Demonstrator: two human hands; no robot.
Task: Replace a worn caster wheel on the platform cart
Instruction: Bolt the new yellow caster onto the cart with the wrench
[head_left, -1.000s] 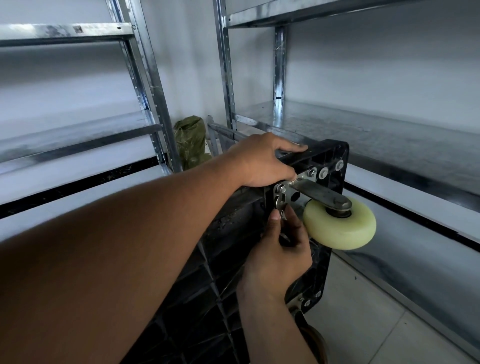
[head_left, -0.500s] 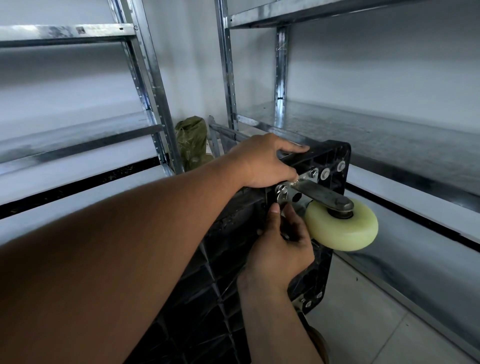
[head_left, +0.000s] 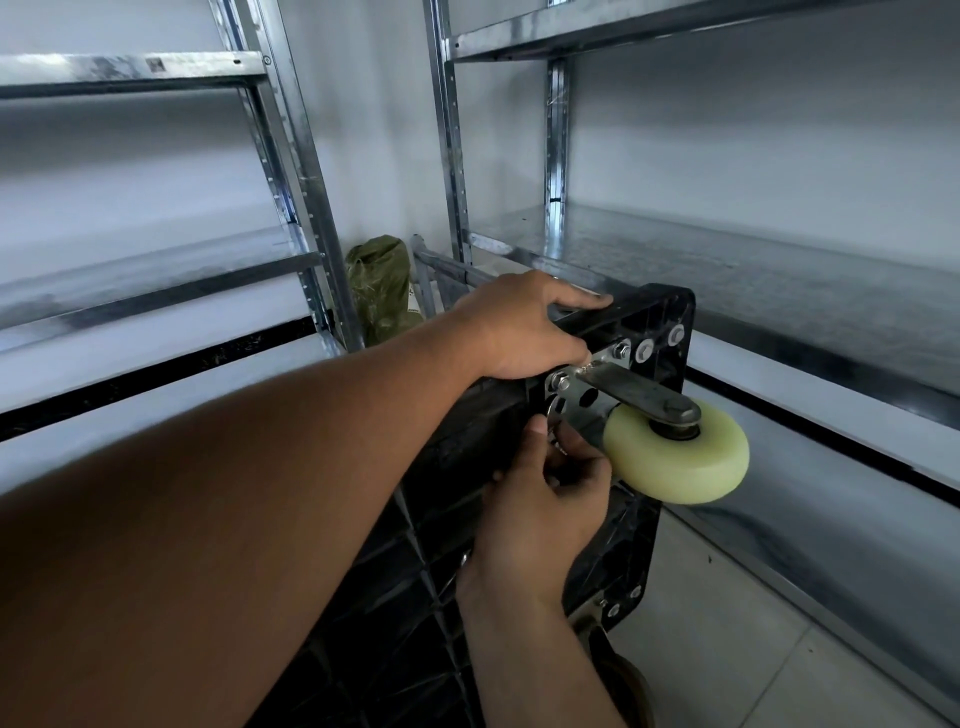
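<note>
- Caster wheel (head_left: 675, 457), pale and held in its steel fork (head_left: 639, 392), sits at the upper corner of the platform cart (head_left: 623, 545), which stands on edge between metal shelving (head_left: 727, 249), ribbed underside toward the camera.
- The step looks like working a fastener at the mounting plate (head_left: 569, 402): brace the cart and turn squarely, so nothing cross-threads or drops.
- Left hand (head_left: 524, 327) clamps the cart's top edge, fingers over it, thumb beside the plate.
- Right hand (head_left: 545, 499) has its fingers curled, pinching at the plate's lower corner; what they pinch is hidden.

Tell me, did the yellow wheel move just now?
No. The wheel still sits at the same spot under the black cart's top corner, in front of the same metal shelf.
</note>
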